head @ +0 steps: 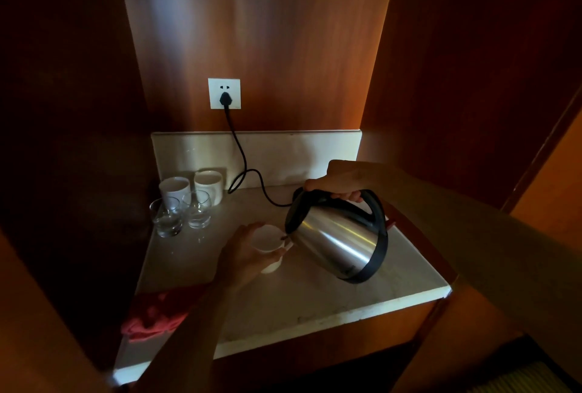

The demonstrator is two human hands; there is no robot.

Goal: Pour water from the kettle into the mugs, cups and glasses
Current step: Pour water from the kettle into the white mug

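Note:
A steel kettle with a black handle and lid is tilted to the left, held by its handle in my right hand. Its spout hangs right over the rim of a white mug. My left hand wraps around that mug from the left, on the marble counter. Two more white mugs stand at the back left. In front of them are two clear glasses, each with some water at the bottom.
A black cord runs from a white wall socket down across the back of the counter, behind the kettle. A red cloth lies at the counter's front left. Dark wooden panels close in both sides.

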